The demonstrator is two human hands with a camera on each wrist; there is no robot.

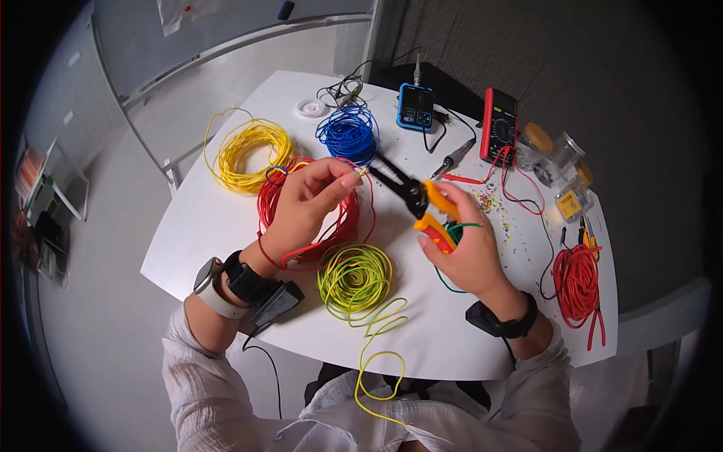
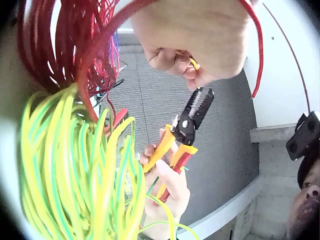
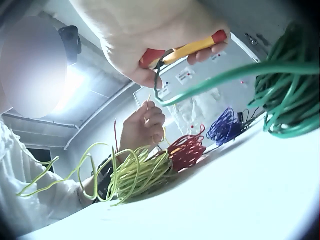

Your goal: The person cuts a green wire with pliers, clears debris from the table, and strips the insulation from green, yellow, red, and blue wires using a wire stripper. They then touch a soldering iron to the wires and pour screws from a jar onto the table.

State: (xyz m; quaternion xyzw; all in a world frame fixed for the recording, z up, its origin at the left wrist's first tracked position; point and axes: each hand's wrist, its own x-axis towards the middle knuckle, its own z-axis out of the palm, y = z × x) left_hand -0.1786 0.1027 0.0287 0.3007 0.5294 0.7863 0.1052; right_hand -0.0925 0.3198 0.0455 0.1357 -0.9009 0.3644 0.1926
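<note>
Head view from above, downward; wrist views low, close; yellow-handled tool [image 1: 414,197] in all three

Six coils of insulated wire: in the head frame, one yellow coil [image 1: 235,163] at upper left, one blue coil [image 1: 348,134] at upper centre, two red, a left-of-centre red coil [image 1: 347,218] and a far-right red coil [image 1: 577,282], and one yellow-green striped coil [image 1: 354,279] at lower centre; at the right wrist frame's right edge, one green coil [image 3: 287,95]. One yellow-and-red-handled black wire stripper [image 1: 413,197], centre; one red-and-black multimeter [image 1: 498,128], upper right.
</note>
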